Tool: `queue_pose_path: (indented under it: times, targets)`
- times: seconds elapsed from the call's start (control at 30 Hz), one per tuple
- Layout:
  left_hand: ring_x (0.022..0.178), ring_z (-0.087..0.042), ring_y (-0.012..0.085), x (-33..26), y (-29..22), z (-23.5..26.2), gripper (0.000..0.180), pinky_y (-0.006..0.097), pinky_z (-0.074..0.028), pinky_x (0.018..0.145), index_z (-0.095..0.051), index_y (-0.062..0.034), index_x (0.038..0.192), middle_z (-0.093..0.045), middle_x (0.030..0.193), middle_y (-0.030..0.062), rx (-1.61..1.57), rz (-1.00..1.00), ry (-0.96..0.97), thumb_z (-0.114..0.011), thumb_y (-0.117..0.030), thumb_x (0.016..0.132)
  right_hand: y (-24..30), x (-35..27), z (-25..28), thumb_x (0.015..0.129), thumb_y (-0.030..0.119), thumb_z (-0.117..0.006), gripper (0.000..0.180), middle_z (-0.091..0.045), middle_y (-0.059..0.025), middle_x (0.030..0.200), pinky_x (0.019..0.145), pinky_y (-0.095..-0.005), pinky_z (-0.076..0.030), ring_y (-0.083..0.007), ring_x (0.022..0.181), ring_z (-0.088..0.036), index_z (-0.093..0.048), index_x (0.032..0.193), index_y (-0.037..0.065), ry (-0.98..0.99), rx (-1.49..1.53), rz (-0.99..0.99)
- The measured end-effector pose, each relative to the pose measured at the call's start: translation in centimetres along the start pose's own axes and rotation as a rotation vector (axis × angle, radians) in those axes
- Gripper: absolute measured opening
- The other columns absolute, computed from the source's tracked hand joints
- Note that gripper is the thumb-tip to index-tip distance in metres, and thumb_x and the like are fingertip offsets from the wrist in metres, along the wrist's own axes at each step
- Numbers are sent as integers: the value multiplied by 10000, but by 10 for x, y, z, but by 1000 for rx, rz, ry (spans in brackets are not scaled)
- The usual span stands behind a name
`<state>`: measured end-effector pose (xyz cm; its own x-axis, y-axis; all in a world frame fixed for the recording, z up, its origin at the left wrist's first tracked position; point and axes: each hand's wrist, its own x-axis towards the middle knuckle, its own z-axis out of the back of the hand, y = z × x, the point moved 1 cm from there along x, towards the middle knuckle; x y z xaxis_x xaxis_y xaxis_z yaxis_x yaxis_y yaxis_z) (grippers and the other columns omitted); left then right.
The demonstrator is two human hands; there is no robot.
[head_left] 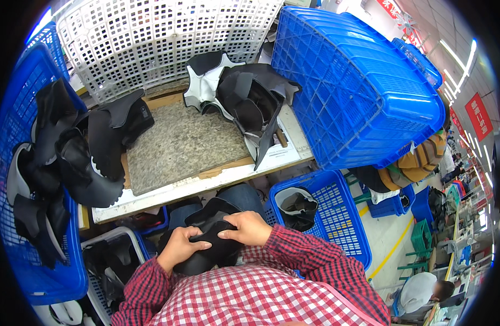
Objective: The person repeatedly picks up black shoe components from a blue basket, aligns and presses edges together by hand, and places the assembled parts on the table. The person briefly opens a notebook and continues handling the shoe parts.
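In my lap, close against my checked apron, lies a black shoe upper. My left hand pinches its edge between thumb and fingers. On the other side of the same edge, my right hand grips with its thumb on top, pointing toward the left thumb. Both sets of fingers are partly hidden behind the black material. Beyond my hands, a speckled stone slab rests on the worktable. Black-and-white uppers are heaped at its far right, and more black uppers at its left.
A white perforated basket stands behind the slab. At the right is a large blue crate on its side; below it, a blue basket holds one upper. Loaded baskets flank my left. Farther right, a person sits.
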<state>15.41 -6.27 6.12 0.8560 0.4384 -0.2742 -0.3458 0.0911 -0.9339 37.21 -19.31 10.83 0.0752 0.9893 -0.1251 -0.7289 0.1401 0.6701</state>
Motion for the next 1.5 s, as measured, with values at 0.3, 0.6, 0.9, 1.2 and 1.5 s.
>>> queue_pose_path:
  times: [0.3,0.6,0.9,1.2,1.5]
  targets:
    - [779,-614,324,15,-34,-2,230,412,-441,760,-704,-28,833,-657,790,134,378,-244,-140,-870,-162,750,4,10,1,924,374,-711,311,-714,-159,990,824,-489,-540,-403,980,-680,-691,999,72,10,-77,75]
    - [835,-615,134,7,4,-7,169,299,-491,791,-757,18,945,-655,863,47,-16,-63,-79,-837,-102,856,-21,8,-18,879,400,-781,320,-731,-191,882,722,-446,-557,-405,838,-704,-738,936,88,-163,140,-69]
    - [931,-589,137,-12,31,-6,237,297,-475,882,-776,-8,1076,-653,970,24,-322,-38,-109,-833,-83,858,-48,2,2,993,237,-745,258,-667,17,914,800,-258,-498,-48,871,-570,-682,1041,-9,203,582,-175]
    - [868,-571,152,-18,-33,2,178,286,-443,838,-730,-27,898,-607,918,18,39,-85,-202,-867,-77,796,6,-10,29,913,193,-800,274,-721,-105,874,765,-297,-542,-141,832,-689,-712,1050,-27,-34,277,-12]
    - [1136,-550,307,-7,-155,96,445,434,-433,944,-678,-79,1197,-682,1131,81,1025,-743,-1295,-850,-192,802,84,54,71,954,176,-760,305,-755,-143,1035,789,-306,-561,-187,943,-730,-699,1187,-13,-588,252,223]
